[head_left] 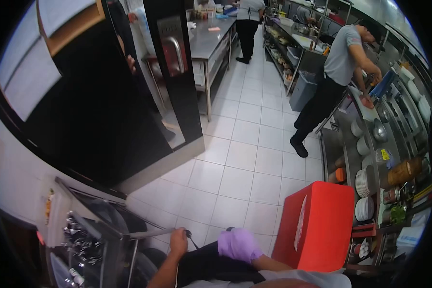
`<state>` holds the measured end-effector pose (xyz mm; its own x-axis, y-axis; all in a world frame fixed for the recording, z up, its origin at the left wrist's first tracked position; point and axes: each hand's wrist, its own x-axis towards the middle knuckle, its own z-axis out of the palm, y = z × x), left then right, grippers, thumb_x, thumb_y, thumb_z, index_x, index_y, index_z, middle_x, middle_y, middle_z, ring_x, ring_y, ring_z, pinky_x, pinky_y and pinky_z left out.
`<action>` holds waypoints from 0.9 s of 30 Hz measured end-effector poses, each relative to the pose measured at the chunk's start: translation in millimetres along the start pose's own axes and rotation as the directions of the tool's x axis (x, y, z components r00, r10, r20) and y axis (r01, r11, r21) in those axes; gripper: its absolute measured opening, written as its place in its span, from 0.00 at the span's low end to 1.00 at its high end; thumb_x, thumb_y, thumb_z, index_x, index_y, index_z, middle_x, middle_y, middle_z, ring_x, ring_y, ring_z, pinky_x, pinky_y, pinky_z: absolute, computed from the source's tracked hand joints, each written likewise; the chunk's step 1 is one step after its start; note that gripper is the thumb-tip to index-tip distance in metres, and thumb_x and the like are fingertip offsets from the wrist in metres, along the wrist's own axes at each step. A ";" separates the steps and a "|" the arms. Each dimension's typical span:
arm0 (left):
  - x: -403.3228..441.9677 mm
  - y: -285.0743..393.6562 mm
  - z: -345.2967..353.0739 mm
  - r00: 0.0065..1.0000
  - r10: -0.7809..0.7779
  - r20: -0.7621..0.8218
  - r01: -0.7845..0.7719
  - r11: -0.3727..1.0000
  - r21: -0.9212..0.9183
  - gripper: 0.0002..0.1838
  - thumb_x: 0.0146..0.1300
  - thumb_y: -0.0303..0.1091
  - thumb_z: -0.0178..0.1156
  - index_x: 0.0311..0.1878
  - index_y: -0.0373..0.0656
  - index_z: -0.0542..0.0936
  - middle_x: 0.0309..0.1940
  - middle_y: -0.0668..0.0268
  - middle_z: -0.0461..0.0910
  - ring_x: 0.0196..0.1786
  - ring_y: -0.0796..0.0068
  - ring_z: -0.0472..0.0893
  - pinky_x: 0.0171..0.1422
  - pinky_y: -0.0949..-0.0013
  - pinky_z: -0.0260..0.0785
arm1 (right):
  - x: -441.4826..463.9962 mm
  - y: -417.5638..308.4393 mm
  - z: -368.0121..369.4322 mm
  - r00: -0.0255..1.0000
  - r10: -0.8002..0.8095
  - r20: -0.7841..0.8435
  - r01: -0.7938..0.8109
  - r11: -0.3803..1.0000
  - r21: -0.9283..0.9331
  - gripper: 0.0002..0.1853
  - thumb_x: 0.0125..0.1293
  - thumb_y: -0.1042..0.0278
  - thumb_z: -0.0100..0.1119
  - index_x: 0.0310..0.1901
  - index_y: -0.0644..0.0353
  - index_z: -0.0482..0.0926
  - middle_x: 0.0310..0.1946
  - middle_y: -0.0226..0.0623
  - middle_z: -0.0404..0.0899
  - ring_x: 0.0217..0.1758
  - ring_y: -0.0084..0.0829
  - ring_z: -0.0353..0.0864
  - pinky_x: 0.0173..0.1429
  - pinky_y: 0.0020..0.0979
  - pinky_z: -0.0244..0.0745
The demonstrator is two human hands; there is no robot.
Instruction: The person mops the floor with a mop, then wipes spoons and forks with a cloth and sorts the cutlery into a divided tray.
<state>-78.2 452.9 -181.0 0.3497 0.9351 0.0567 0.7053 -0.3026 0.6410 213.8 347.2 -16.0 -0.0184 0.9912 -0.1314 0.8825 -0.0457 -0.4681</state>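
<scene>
My left hand (179, 241) is closed beside the end of a metal rail. A small utensil that looks like a spoon (189, 234) sticks out from its fingers. Over my right hand, whose fingers are hidden, a purple cloth (239, 244) is bunched. A small dark tip shows past the cloth's far edge; I cannot tell what it belongs to. To the left stands a metal cart (122, 236) with a pile of shiny cutlery (84, 247) on it.
A red box (329, 225) stands close on my right, beside shelving with stacked plates (365, 182). A person (343, 57) works at the right counter; another person (248, 29) stands farther back. A black door (105, 105) is at left, above white floor tiles (240, 158).
</scene>
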 end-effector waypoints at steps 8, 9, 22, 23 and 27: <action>-8.0 171.6 -77.7 0.990 -0.081 0.112 0.118 0.917 -0.382 0.07 0.73 0.28 0.61 0.48 0.35 0.83 0.32 0.58 0.87 0.34 0.71 0.86 0.41 0.68 0.77 | -11.4 -66.8 -118.8 0.876 -0.470 -0.109 0.471 0.882 -0.021 0.09 0.66 0.64 0.61 0.39 0.61 0.80 0.30 0.42 0.81 0.34 0.47 0.83 0.33 0.47 0.77; -3.5 174.0 -78.6 0.989 -0.118 0.092 0.146 0.901 -0.409 0.07 0.73 0.28 0.62 0.48 0.34 0.83 0.32 0.60 0.87 0.34 0.73 0.85 0.41 0.69 0.77 | -15.5 -74.2 -125.6 0.844 -0.521 -0.130 0.523 0.852 -0.025 0.08 0.67 0.64 0.60 0.39 0.60 0.81 0.30 0.42 0.81 0.34 0.47 0.83 0.32 0.47 0.76; -181.4 145.1 -135.1 0.926 -0.369 0.083 0.328 0.675 -0.661 0.13 0.80 0.41 0.57 0.45 0.39 0.78 0.25 0.70 0.78 0.23 0.83 0.72 0.27 0.74 0.62 | -78.5 -223.8 -105.3 0.833 -0.554 0.017 0.542 0.809 -0.227 0.18 0.49 0.64 0.70 0.44 0.55 0.81 0.35 0.43 0.84 0.44 0.49 0.84 0.49 0.44 0.78; -192.3 126.9 -135.2 0.945 -0.311 0.102 0.298 0.686 -0.664 0.14 0.81 0.42 0.56 0.44 0.40 0.79 0.24 0.71 0.77 0.22 0.84 0.69 0.26 0.74 0.60 | -85.3 -232.9 -98.5 0.817 -0.568 -0.097 0.550 0.819 -0.163 0.18 0.50 0.64 0.70 0.44 0.55 0.81 0.35 0.42 0.84 0.44 0.49 0.84 0.49 0.44 0.78; -230.7 161.3 -216.1 0.934 -0.354 0.059 0.300 0.681 -0.668 0.16 0.82 0.43 0.54 0.42 0.40 0.81 0.23 0.74 0.75 0.22 0.85 0.67 0.25 0.74 0.58 | -96.0 -277.3 -85.6 0.714 -0.451 -0.535 0.539 0.842 0.010 0.09 0.55 0.66 0.68 0.39 0.51 0.83 0.35 0.39 0.84 0.45 0.46 0.85 0.49 0.42 0.80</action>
<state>-178.4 228.1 74.8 0.1132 0.9692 -0.2188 0.1737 0.1975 0.9648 11.1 275.4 201.3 -0.1597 0.7953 0.5848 0.7284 0.4948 -0.4740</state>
